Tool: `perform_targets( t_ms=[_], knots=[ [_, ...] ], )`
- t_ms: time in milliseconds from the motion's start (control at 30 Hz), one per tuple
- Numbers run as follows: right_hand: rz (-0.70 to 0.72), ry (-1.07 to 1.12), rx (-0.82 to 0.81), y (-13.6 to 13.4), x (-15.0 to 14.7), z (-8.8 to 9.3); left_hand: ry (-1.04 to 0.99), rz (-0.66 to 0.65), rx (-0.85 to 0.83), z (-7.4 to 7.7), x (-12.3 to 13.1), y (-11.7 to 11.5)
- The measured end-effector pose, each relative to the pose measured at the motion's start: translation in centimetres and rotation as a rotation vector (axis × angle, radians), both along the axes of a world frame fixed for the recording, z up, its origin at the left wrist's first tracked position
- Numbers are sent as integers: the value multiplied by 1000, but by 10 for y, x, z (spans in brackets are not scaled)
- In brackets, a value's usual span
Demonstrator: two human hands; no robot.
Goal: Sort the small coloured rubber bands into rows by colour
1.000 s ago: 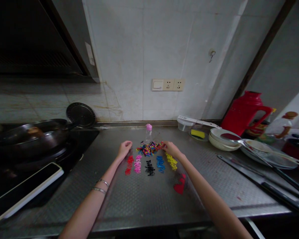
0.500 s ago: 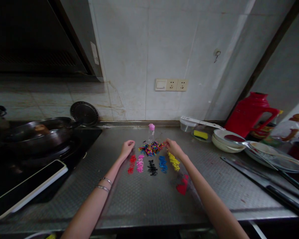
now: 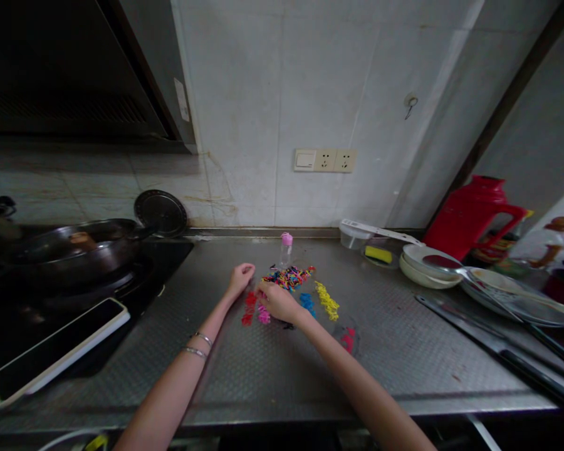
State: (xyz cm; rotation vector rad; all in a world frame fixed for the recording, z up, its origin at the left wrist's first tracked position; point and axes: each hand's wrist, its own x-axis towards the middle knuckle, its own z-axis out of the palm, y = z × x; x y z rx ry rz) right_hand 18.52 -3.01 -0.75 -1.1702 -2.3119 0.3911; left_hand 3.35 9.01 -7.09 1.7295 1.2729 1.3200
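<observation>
A mixed-colour pile of small rubber bands (image 3: 289, 277) lies on the metal counter. Before it are sorted heaps of red bands (image 3: 249, 308), pink bands (image 3: 264, 315), blue bands (image 3: 307, 303) and yellow bands (image 3: 327, 302). My right hand (image 3: 278, 302) reaches over the pink heap, fingers pinched together beside the red one; whatever they hold is too small to make out. It hides most of the black bands (image 3: 288, 326). Left of the pile, my left hand (image 3: 241, 277) rests with fingers curled closed, their contents hidden. Behind the pile stands a small clear bottle with a pink cap (image 3: 286, 240).
A clear bag with a red print (image 3: 348, 339) lies by my right forearm. On the left are a phone (image 3: 59, 351) and a pan (image 3: 75, 254) on the stove. Bowls (image 3: 430, 266), a yellow sponge (image 3: 378, 254), a knife (image 3: 470, 329) and a red thermos (image 3: 474, 216) occupy the right.
My right hand has moved left from the pile's right edge to the pink and red heaps, now covering much of the black heap. My left hand has stayed in place.
</observation>
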Motion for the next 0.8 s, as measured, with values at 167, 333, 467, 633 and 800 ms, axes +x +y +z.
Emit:
perform_targets(
  t_ms=[167, 333, 467, 633, 800],
  knots=[
    [94, 26, -11, 0, 0, -3, -17, 3, -13, 2, 0, -3],
    [22, 120, 36, 11, 35, 5, -9, -2, -24, 5, 1, -5],
    [-142, 169, 37, 24, 83, 6, 2, 4, -35, 6, 1, -7],
    [-354, 187, 92, 36, 138, -10, 31, -11, -35, 4, 1, -6],
    [-417, 210, 72, 39, 159, -31, 108, -57, -21, 8, 4, -9]
  ],
)
